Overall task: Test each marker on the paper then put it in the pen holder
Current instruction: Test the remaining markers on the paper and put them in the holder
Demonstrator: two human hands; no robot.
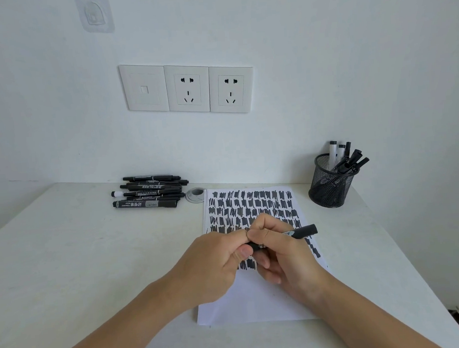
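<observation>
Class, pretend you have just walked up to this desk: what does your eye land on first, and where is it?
First, the paper at the centre, packed with rows of black scribbles. Over it, the left hand and right hand both grip one black marker. Then a pile of markers at the back left and a mesh pen holder, holding more, at the back right.

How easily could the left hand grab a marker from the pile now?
Probably not yet: the left hand is busy gripping a marker with the right hand. Nothing lies between it and the pile.
</observation>
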